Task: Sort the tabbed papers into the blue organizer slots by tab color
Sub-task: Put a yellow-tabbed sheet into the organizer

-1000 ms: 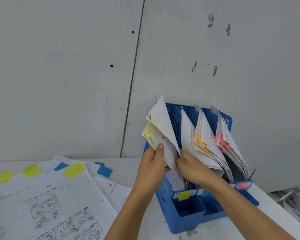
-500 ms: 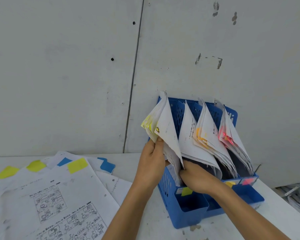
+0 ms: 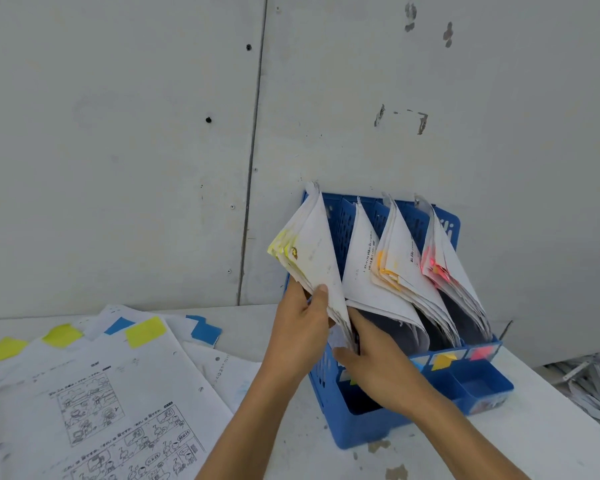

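We see the blue organizer [image 3: 361,434] standing on the white desk [image 3: 551,403] against the grey wall [image 3: 118,133], its four slots filled with leaning papers. Our left grip [image 3: 300,327] is closed round the yellow stack [image 3: 312,258] in the leftmost slot, thumb across its front face and fingers behind, and the stack tilts left over the organizer's side. Our right grip [image 3: 378,368] lies at the foot of that same stack, its fingers running down into the slot beside the papers; we cannot tell whether it pinches them or only presses against them. In the next slot stand white sheets [image 3: 364,271] whose tab colour we cannot make out, then the orange stack [image 3: 402,268], then the pink stack [image 3: 444,268] at the far right. An orange label [image 3: 444,361] and a pink label [image 3: 482,351] mark the slot fronts, above a low front tray [image 3: 478,382]. On the desk to the left lie the loose sheets [image 3: 101,393], overlapping, the top one printed with comic panels, with yellow tabs [image 3: 145,331] and blue tabs [image 3: 205,329] along their far edges. More papers lie in a heap [image 3: 596,382] beyond the desk's right edge.
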